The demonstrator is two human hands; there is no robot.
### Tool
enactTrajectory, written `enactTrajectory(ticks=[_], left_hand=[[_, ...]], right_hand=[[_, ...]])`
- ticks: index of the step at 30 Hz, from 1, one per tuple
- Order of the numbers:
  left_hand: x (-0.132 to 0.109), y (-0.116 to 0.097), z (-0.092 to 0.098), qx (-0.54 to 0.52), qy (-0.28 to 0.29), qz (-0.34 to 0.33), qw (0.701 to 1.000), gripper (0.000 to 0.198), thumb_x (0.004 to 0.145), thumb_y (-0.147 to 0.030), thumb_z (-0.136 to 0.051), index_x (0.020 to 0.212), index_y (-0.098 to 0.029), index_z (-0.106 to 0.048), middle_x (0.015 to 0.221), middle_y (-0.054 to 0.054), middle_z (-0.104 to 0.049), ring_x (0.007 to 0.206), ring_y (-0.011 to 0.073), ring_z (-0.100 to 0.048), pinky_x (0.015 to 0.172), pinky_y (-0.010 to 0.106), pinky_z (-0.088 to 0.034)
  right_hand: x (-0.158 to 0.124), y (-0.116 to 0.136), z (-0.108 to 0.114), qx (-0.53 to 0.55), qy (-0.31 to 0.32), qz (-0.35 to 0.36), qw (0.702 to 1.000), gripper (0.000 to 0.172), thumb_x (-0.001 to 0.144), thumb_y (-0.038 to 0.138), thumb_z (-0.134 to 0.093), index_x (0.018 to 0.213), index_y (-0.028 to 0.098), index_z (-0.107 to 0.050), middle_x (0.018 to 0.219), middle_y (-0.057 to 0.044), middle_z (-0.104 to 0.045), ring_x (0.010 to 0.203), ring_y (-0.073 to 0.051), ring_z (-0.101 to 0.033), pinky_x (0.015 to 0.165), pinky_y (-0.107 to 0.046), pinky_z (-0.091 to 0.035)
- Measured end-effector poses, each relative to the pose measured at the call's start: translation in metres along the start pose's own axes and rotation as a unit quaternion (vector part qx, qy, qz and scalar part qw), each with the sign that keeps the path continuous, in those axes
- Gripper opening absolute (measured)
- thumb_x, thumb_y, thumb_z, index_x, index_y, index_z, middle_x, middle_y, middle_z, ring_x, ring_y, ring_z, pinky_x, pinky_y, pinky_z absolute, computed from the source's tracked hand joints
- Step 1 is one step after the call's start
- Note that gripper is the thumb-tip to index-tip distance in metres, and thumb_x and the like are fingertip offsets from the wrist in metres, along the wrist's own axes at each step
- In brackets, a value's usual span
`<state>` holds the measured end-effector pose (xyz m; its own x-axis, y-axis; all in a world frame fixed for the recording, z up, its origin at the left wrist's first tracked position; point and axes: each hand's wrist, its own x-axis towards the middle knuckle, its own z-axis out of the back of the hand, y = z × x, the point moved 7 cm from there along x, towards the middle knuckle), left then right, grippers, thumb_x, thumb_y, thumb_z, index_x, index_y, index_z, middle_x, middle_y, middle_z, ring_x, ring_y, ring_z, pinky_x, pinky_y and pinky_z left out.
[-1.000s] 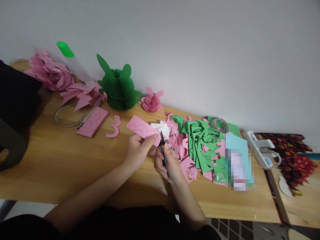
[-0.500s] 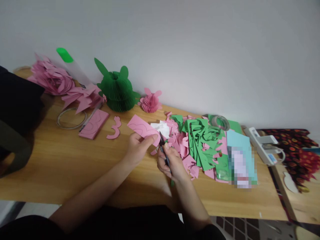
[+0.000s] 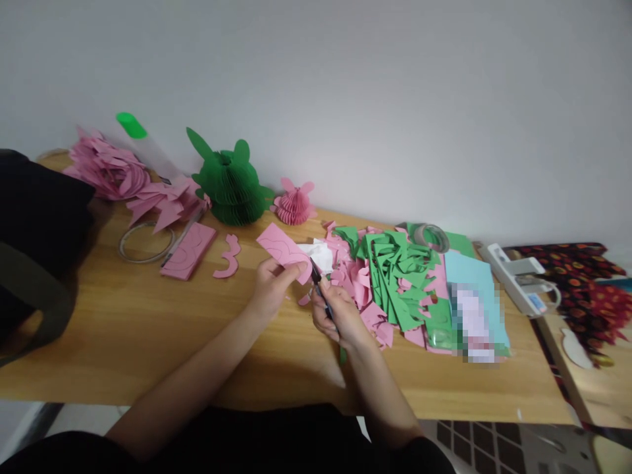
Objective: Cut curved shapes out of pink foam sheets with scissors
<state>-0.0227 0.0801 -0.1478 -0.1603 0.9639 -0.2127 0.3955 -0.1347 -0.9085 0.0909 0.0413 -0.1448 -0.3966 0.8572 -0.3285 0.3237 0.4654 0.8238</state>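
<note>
Between thumb and fingers, my left hand [image 3: 272, 283] pinches a pink paper strip [image 3: 277, 241] with curved lines drawn on it. My right hand [image 3: 336, 313] is closed around dark scissors [image 3: 318, 282], whose blades meet the strip's right end. To the left on the table lies a wavy pink cutout [image 3: 230, 257]. Beside it rests a stack of pink paper [image 3: 188, 251] marked with similar curves. Pink scraps [image 3: 351, 280] and green scraps [image 3: 395, 273] are heaped right of my hands.
Along the wall stand a green honeycomb paper figure [image 3: 232, 187], a smaller pink one [image 3: 295, 203] and pink folded paper [image 3: 106, 168]. Tape rolls [image 3: 147, 242] lie left and right. Blue paper [image 3: 474, 270] and a power strip [image 3: 516, 280] sit at right, a black bag [image 3: 39, 230] at left.
The right end of the pink strip looks more rounded, with the scissors still at it. My hands have barely moved; the view has shifted slightly.
</note>
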Motion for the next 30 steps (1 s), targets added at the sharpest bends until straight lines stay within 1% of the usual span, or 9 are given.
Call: enactTrajectory(ticks=[6, 10, 16, 22, 27, 30], left_hand=[[0.0029, -0.0040, -0.0045, -0.041, 0.017, -0.011, 0.999, 0.013, 0.060, -0.026, -0.079, 0.065, -0.017, -0.071, 0.062, -0.002, -0.067, 0.060, 0.0115, -0.057, 0.059, 0.023, -0.046], [0.0010, -0.0041, -0.0063, -0.038, 0.024, -0.013, 0.999, 0.012, 0.060, -0.024, -0.080, 0.066, -0.016, -0.073, 0.064, 0.000, -0.070, 0.061, 0.0121, -0.059, 0.061, 0.023, -0.046], [-0.0006, -0.0024, -0.0096, -0.030, 0.044, -0.015, 0.998, 0.009, 0.061, -0.022, -0.079, 0.067, -0.017, -0.074, 0.068, 0.000, -0.072, 0.064, 0.0131, -0.061, 0.065, 0.025, -0.048], [-0.0012, -0.0032, -0.0100, -0.029, 0.042, -0.008, 0.999, 0.009, 0.063, -0.023, -0.077, 0.069, -0.016, -0.074, 0.064, -0.001, -0.070, 0.060, 0.0114, -0.058, 0.063, 0.024, -0.046], [-0.0015, 0.0002, -0.0086, -0.026, 0.038, 0.001, 0.999, 0.015, 0.063, -0.026, -0.078, 0.072, -0.015, -0.074, 0.069, 0.002, -0.072, 0.064, 0.0133, -0.061, 0.064, 0.025, -0.046], [-0.0018, 0.0001, -0.0081, -0.021, 0.038, 0.003, 0.999, 0.015, 0.063, -0.027, -0.078, 0.072, -0.015, -0.074, 0.068, 0.002, -0.071, 0.063, 0.0135, -0.060, 0.064, 0.025, -0.047]], right_hand=[[0.0005, 0.0000, -0.0009, -0.005, 0.001, 0.010, 1.000, 0.055, 0.080, 0.068, -0.058, 0.057, 0.021, -0.041, 0.028, 0.012, -0.032, 0.020, -0.003, -0.018, 0.025, -0.017, -0.009], [0.0017, -0.0002, -0.0015, 0.017, 0.001, 0.013, 1.000, 0.053, 0.082, 0.067, -0.057, 0.059, 0.022, -0.042, 0.028, 0.012, -0.031, 0.020, -0.003, -0.016, 0.025, -0.018, -0.009], [0.0039, 0.0008, 0.0013, 0.013, 0.007, 0.020, 1.000, 0.053, 0.082, 0.067, -0.057, 0.059, 0.021, -0.044, 0.029, 0.012, -0.031, 0.021, -0.003, -0.018, 0.026, -0.018, -0.009], [0.0055, -0.0001, 0.0016, 0.005, 0.001, 0.015, 1.000, 0.056, 0.079, 0.071, -0.057, 0.059, 0.022, -0.042, 0.029, 0.012, -0.030, 0.021, -0.003, -0.016, 0.026, -0.018, -0.009], [0.0047, -0.0005, 0.0018, 0.001, 0.000, 0.010, 1.000, 0.055, 0.079, 0.071, -0.057, 0.059, 0.022, -0.043, 0.030, 0.012, -0.031, 0.021, -0.003, -0.018, 0.026, -0.019, -0.010], [0.0044, -0.0014, 0.0031, -0.005, -0.001, 0.007, 1.000, 0.055, 0.079, 0.072, -0.056, 0.060, 0.022, -0.043, 0.029, 0.012, -0.031, 0.021, -0.004, -0.018, 0.026, -0.019, -0.010]])
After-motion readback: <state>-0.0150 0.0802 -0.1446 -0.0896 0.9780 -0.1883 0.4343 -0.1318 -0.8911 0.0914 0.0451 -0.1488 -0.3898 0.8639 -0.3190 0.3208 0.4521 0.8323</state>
